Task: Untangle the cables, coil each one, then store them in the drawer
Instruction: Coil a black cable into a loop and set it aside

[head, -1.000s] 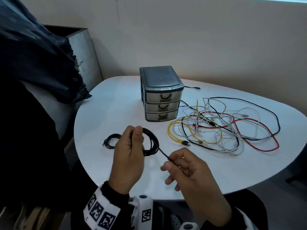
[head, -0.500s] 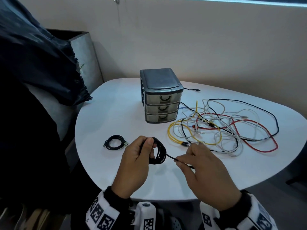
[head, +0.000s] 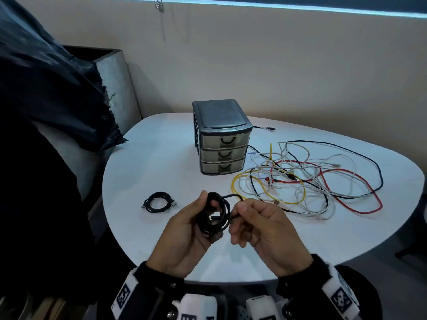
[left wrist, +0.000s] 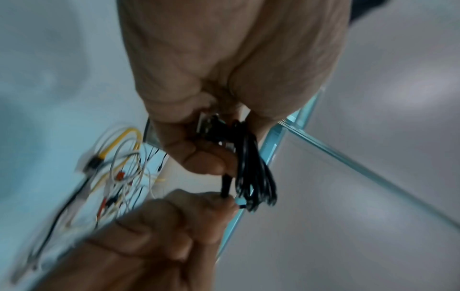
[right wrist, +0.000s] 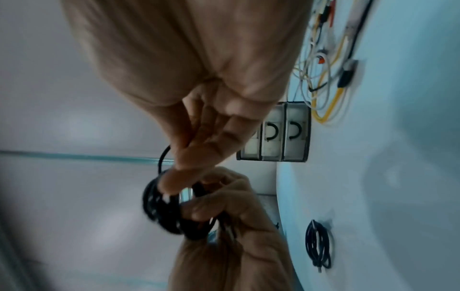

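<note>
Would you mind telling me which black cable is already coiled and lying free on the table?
The small black coil left of both hands, alone on the table. The other black coil is held in the left hand.

No readable text, brand, number or label in any view. Only sign-like marks: black-and-white square fiducial patterns on the white wrist bands [head: 123, 296] at the bottom of the head view (coded squares, not letters; nothing decodable by eye). The drawer unit [head: 221, 137] shows plain drawer fronts with dark curved handles, no lettering. Cable plugs are too small and blurred to show any marking. Both wrist views are motion-blurred; no print can be made out there.
</note>
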Motion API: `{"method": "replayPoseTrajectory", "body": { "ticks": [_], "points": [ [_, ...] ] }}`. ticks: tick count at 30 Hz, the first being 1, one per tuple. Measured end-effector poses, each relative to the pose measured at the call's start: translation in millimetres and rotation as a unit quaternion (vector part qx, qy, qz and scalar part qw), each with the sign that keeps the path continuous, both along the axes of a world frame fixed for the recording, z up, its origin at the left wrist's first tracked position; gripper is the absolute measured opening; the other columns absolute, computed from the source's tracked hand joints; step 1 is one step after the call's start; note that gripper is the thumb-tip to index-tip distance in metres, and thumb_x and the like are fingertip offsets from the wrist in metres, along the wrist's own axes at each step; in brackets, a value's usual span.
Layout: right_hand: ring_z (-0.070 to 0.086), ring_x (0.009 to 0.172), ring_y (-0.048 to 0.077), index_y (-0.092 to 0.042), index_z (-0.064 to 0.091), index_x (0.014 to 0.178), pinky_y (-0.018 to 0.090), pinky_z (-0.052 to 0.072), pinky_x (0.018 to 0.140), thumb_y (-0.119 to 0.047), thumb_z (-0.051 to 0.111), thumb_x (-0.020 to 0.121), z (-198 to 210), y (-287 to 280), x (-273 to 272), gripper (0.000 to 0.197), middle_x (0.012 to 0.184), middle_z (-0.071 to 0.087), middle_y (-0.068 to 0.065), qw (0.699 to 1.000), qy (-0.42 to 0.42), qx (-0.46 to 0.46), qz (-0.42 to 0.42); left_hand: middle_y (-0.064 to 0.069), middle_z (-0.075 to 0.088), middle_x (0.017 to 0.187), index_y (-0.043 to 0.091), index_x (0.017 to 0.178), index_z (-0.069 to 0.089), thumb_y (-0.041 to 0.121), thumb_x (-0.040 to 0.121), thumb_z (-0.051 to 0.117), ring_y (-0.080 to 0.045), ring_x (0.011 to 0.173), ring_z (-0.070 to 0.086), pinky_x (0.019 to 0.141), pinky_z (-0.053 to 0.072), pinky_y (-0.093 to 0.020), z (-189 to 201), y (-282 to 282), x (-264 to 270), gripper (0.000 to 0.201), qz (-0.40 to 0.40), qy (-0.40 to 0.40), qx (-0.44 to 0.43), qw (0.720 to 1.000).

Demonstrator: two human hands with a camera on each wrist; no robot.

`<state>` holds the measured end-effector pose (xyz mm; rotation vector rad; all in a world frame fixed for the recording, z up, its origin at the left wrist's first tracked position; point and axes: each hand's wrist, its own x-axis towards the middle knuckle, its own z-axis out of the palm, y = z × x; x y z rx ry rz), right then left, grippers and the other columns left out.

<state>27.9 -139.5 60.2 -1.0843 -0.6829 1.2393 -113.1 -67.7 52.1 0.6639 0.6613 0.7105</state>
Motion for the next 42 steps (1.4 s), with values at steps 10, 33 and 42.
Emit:
{"method": "replayPoseTrajectory", "body": {
  "ticks": [10, 33, 42],
  "points": [
    [0.058, 0.052, 0.02, 0.004, 0.065, 0.084, 0.022, 0.045, 0.046, -0.014, 0.059, 0.083, -4.0, 5.3, -3.5, 0.019, 0.065, 0.062, 0.017, 1.0, -0.008, 0.0, 0.006, -0.011, 0.062, 0.08, 0.007, 0.076, 0.066, 0.029, 0.095, 0.052, -0.025, 0.07, 0.06, 0.063, 0.055, -0.03, -0.5, -3.8, -2.7, 0.032, -0.01, -0.034, 0.001, 0.999],
    [0.053, 0.071, 0.016, -0.003, 0.06, 0.088, 0.03, 0.049, 0.066, -0.022, 0.064, 0.072, -11.8, -3.4, -23.8, 0.025, 0.075, 0.055, 0.009, 0.975, -0.179, -0.075, 0.11, -0.005, 0.074, 0.077, 0.009, 0.081, 0.072, 0.017, 0.083, 0.077, -0.014, 0.072, 0.068, 0.067, 0.053, -0.023, -14.0, 4.2, -8.0, 0.009, -0.024, 0.11, 0.355, 0.928],
    [0.063, 0.048, 0.022, -0.029, 0.052, 0.112, 0.034, 0.046, 0.049, -0.022, 0.057, 0.097, -19.8, -6.5, -11.6, 0.017, 0.064, 0.067, 0.01, 0.944, -0.315, -0.101, 0.016, 0.003, 0.074, 0.082, 0.021, 0.085, 0.067, 0.008, 0.086, 0.073, -0.013, 0.076, 0.067, 0.064, 0.053, -0.027, -22.4, 9.6, -2.9, 0.014, 0.071, 0.192, 0.375, 0.904]
  ]
}}
